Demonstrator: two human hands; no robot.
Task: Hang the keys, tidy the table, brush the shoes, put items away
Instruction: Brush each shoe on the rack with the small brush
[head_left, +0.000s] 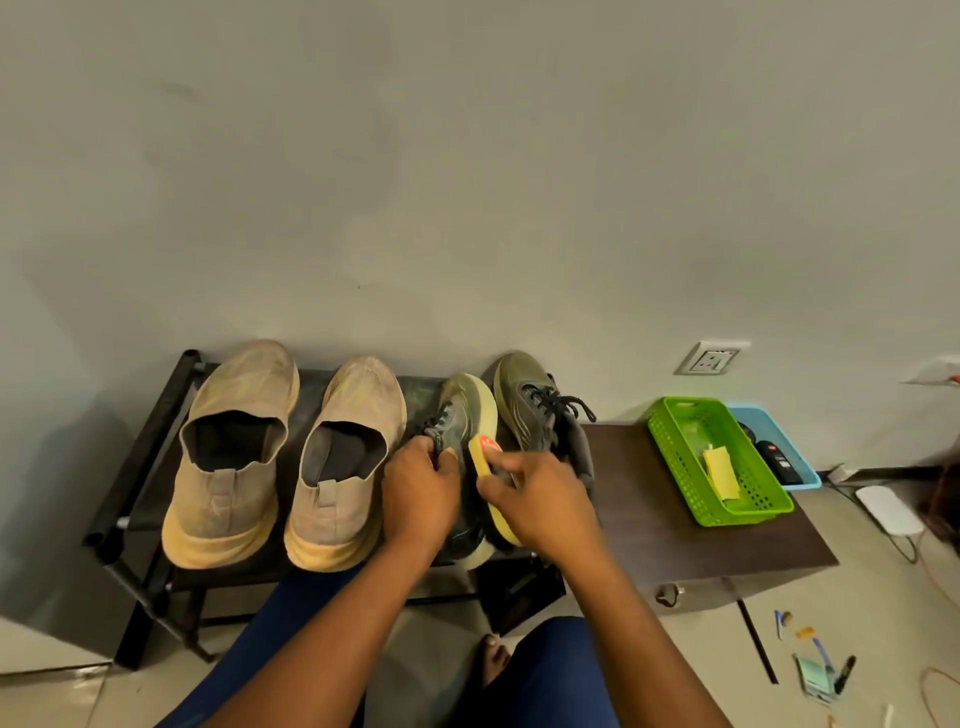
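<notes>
On the black shoe rack (156, 441) a green lace-up sneaker (470, 410) lies tipped on its side, its pale sole facing right. My left hand (418, 491) grips its upper near the laces. My right hand (540, 501) holds a yellow shoe brush (480, 457) with a red label against the sneaker's side. The second green sneaker (535, 410) stands upright just to the right. Two tan slip-on shoes (236, 452) (345, 462) sit on the rack to the left.
A low dark table (675, 525) adjoins the rack on the right, carrying a green basket (675, 457) with a yellow cloth and a blue tray (800, 457) with a black object. Pens and small items (821, 670) lie on the floor at right. A wall socket (709, 358) is behind.
</notes>
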